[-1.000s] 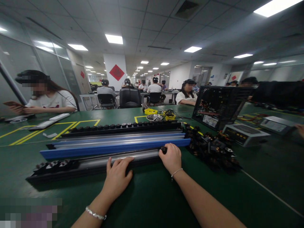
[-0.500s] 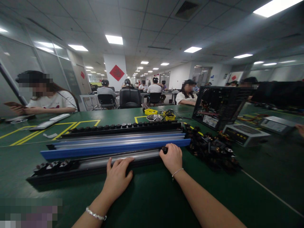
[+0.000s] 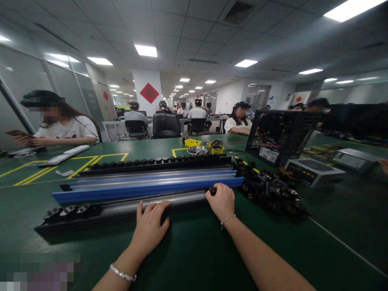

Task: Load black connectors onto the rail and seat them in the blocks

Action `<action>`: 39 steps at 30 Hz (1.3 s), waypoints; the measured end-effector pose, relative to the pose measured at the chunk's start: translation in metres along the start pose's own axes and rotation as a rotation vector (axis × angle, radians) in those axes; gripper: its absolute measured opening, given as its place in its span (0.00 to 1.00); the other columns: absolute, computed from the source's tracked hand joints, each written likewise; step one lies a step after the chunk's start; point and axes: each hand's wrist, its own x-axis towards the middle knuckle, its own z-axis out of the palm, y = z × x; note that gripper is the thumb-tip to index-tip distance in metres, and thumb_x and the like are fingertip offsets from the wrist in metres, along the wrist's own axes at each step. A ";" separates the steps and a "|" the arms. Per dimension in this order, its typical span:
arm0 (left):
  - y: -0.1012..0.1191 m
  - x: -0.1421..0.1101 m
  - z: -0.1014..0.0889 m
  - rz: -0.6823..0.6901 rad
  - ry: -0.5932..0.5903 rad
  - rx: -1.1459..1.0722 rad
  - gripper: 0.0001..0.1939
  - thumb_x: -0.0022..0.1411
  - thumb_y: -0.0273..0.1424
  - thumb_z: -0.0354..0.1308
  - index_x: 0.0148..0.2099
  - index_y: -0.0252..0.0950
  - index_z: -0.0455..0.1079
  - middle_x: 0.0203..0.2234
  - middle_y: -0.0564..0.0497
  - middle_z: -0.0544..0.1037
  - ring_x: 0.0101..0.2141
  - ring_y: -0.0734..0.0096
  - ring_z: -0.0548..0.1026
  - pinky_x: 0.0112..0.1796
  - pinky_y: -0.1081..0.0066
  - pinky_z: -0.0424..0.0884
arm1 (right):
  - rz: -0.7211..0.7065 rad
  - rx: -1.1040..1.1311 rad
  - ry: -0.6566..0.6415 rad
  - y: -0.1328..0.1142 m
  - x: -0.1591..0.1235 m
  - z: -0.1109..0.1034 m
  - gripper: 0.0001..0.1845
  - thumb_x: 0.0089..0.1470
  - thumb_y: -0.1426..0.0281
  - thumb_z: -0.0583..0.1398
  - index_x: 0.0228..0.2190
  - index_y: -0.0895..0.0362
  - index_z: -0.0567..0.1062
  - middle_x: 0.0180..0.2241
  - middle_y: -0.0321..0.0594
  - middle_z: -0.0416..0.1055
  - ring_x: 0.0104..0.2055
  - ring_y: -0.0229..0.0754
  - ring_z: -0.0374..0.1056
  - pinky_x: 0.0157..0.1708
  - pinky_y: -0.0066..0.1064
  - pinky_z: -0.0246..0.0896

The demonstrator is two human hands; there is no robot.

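Note:
A long black rail (image 3: 130, 205) with a shiny metal channel lies across the table in front of me. Several small black parts with silvery tops (image 3: 68, 211) sit in its left end. My left hand (image 3: 151, 224) rests on the rail's near edge around the middle, fingers spread and thumb apart. At the rail's right end, the closed fingers of my right hand (image 3: 222, 202) pinch a small black part (image 3: 212, 190), mostly hidden behind them. To the right lies a heap of similar-looking black parts (image 3: 275, 190).
Behind the rail lie blue-edged rails (image 3: 145, 192) and a black rail filled with parts (image 3: 157, 162). Farther back stand a metal dish (image 3: 197, 150) and a yellow tray (image 3: 192, 142). An open computer case (image 3: 279, 137) and a power supply (image 3: 313, 171) stand right. A person (image 3: 66, 125) sits left.
My right hand has shifted very slightly to the right along the rail's end, the small black part still in its fingers. The left hand stays where it was.

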 end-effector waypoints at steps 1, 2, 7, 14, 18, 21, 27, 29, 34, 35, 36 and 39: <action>0.000 0.000 0.000 0.000 0.001 0.001 0.22 0.55 0.30 0.50 0.53 0.47 0.63 0.46 0.54 0.75 0.48 0.62 0.67 0.57 0.46 0.34 | 0.002 0.000 0.000 0.000 0.000 0.000 0.07 0.44 0.67 0.55 0.28 0.57 0.69 0.33 0.42 0.71 0.42 0.46 0.63 0.46 0.38 0.49; 0.000 0.000 0.000 0.000 0.001 0.003 0.22 0.55 0.30 0.50 0.53 0.47 0.63 0.46 0.54 0.75 0.48 0.62 0.68 0.57 0.46 0.34 | 0.003 0.001 0.001 0.000 0.000 0.000 0.08 0.44 0.67 0.55 0.28 0.57 0.70 0.33 0.42 0.71 0.41 0.46 0.63 0.46 0.38 0.49; -0.001 0.000 0.001 0.004 0.010 -0.001 0.22 0.55 0.30 0.50 0.53 0.48 0.63 0.46 0.55 0.75 0.48 0.63 0.67 0.57 0.45 0.33 | 0.011 0.001 0.002 0.000 0.000 0.000 0.08 0.44 0.67 0.55 0.28 0.57 0.69 0.32 0.42 0.71 0.41 0.46 0.63 0.45 0.37 0.49; 0.000 0.000 0.000 -0.003 -0.003 -0.013 0.22 0.55 0.30 0.50 0.53 0.47 0.63 0.46 0.54 0.74 0.48 0.63 0.67 0.57 0.46 0.33 | 0.009 0.007 0.006 0.001 0.001 0.000 0.07 0.44 0.67 0.55 0.27 0.57 0.69 0.32 0.42 0.70 0.40 0.45 0.63 0.45 0.37 0.50; 0.000 0.000 -0.001 -0.002 -0.006 -0.017 0.22 0.55 0.30 0.50 0.53 0.47 0.62 0.47 0.54 0.74 0.48 0.62 0.67 0.57 0.45 0.33 | 0.008 0.001 0.004 0.002 0.001 0.000 0.07 0.43 0.67 0.55 0.27 0.56 0.69 0.31 0.41 0.70 0.40 0.46 0.63 0.44 0.36 0.50; 0.001 0.000 -0.001 0.000 -0.009 -0.013 0.22 0.55 0.30 0.50 0.53 0.47 0.63 0.47 0.54 0.74 0.49 0.62 0.67 0.57 0.45 0.33 | 0.016 0.000 -0.002 0.003 0.002 0.000 0.07 0.44 0.67 0.55 0.27 0.57 0.69 0.31 0.42 0.70 0.40 0.46 0.63 0.44 0.36 0.51; 0.002 0.000 -0.003 -0.007 -0.008 0.000 0.22 0.55 0.30 0.50 0.53 0.47 0.63 0.46 0.54 0.75 0.48 0.62 0.67 0.57 0.45 0.35 | 0.020 0.005 -0.009 0.005 0.003 0.000 0.09 0.45 0.66 0.55 0.30 0.57 0.70 0.32 0.44 0.70 0.40 0.46 0.63 0.41 0.33 0.54; 0.002 0.000 -0.003 -0.008 -0.010 -0.002 0.22 0.55 0.30 0.50 0.53 0.47 0.63 0.46 0.54 0.75 0.48 0.62 0.68 0.57 0.45 0.35 | 0.023 0.001 -0.010 0.006 0.003 0.001 0.09 0.45 0.67 0.55 0.30 0.57 0.70 0.32 0.44 0.70 0.40 0.46 0.63 0.40 0.33 0.54; 0.001 0.000 -0.001 -0.004 -0.002 0.008 0.22 0.55 0.29 0.50 0.53 0.47 0.63 0.46 0.54 0.75 0.48 0.62 0.68 0.57 0.46 0.35 | 0.029 0.002 -0.001 0.009 0.005 0.004 0.10 0.45 0.67 0.55 0.30 0.58 0.70 0.33 0.45 0.70 0.40 0.46 0.63 0.41 0.33 0.54; 0.001 0.000 -0.001 -0.002 -0.002 0.008 0.22 0.55 0.29 0.50 0.53 0.47 0.63 0.46 0.54 0.74 0.48 0.62 0.68 0.57 0.46 0.34 | 0.031 0.004 0.003 0.010 0.005 0.004 0.10 0.45 0.67 0.55 0.31 0.58 0.70 0.34 0.45 0.70 0.41 0.46 0.63 0.42 0.33 0.54; 0.001 0.000 -0.001 0.000 -0.002 0.006 0.22 0.55 0.30 0.50 0.53 0.47 0.63 0.46 0.54 0.74 0.48 0.62 0.68 0.57 0.46 0.34 | 0.033 0.007 0.007 0.011 0.006 0.005 0.11 0.45 0.67 0.55 0.32 0.59 0.70 0.34 0.45 0.70 0.41 0.46 0.63 0.42 0.33 0.54; 0.000 0.000 -0.001 -0.002 -0.007 0.002 0.21 0.55 0.30 0.50 0.53 0.47 0.63 0.46 0.54 0.74 0.48 0.62 0.67 0.57 0.45 0.34 | 0.049 0.021 0.009 0.013 0.006 0.005 0.12 0.45 0.67 0.55 0.33 0.59 0.70 0.34 0.45 0.70 0.42 0.46 0.64 0.42 0.33 0.55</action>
